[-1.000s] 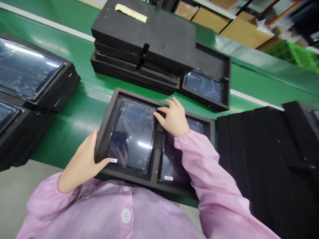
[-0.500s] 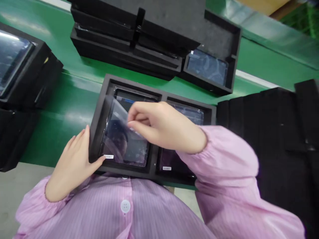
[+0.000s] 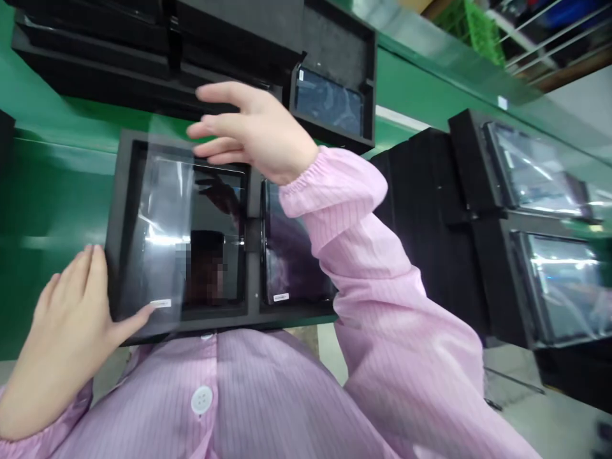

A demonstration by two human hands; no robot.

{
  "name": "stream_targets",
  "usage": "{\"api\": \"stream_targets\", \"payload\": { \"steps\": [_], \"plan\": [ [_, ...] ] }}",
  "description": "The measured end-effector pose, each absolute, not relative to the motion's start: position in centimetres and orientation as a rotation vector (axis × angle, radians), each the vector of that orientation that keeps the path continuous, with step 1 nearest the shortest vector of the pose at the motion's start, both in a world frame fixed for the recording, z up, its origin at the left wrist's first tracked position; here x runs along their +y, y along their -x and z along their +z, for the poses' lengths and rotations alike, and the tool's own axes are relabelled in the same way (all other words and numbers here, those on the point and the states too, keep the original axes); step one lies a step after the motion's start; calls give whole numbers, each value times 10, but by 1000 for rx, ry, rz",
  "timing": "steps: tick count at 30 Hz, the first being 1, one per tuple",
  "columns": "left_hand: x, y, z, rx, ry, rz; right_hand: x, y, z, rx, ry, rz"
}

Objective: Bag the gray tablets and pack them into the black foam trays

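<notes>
A black foam tray (image 3: 119, 191) lies on the green belt right in front of me, with a dark screen (image 3: 215, 210) in its left pocket and another screen (image 3: 291, 255) in its right one. My left hand (image 3: 67, 319) grips the tray's left edge, thumb on the front corner beside a white label (image 3: 160, 303). My right hand (image 3: 258, 134) is raised over the tray's far edge, fingers pointing left. A clear film (image 3: 162, 210) hangs from those fingers, lifted off the left screen. The thumb is hidden.
A stack of black foam trays (image 3: 143, 44) sits behind, and beside it a tray holding a screen (image 3: 329, 102). At the right stand black foam sheets (image 3: 421, 223) and two more trayed screens (image 3: 540, 172) (image 3: 564, 287). The green belt (image 3: 48, 191) runs across.
My right hand pinched the film at the left screen's corner, peeled it and lifted it up and away. My left hand stayed on the tray's left edge. The view has swung right.
</notes>
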State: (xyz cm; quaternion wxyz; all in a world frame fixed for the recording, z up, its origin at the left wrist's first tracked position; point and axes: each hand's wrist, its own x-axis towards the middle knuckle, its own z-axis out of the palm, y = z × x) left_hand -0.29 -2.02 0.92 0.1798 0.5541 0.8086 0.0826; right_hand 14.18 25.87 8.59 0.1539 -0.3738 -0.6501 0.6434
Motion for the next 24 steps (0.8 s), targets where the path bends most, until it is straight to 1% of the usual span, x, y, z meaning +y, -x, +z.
{"api": "stream_targets", "payload": {
  "steps": [3, 6, 7, 9, 12, 15, 18, 21, 24],
  "plan": [
    [-14, -15, 2, 2323, -1855, 301, 281, -207, 72, -1988, 1291, 1209],
    [1, -40, -7, 2111, -2092, 333, 298, -276, 58, -2148, 1460, 588],
    [7, -48, -9, 2012, -2139, 345, 301, -295, 52, -2220, 1515, 444],
    [18, -65, -12, 1860, -2196, 366, 303, -325, 39, -2382, 1587, 281],
    [32, -87, -9, 1794, -2263, 362, 300, -347, 17, -2551, 1585, 226],
    [43, -110, -4, 1739, -2337, 407, 301, -354, -1, -2574, 1509, 182],
    [51, -131, -3, 1693, -2382, 508, 302, -356, -7, -2548, 1413, 193],
    [53, -145, -8, 1760, -2340, 484, 290, -353, 7, -2548, 1345, 287],
    [52, -148, -14, 1819, -2258, 439, 263, -341, 42, -2578, 1287, 597]
  ]
}}
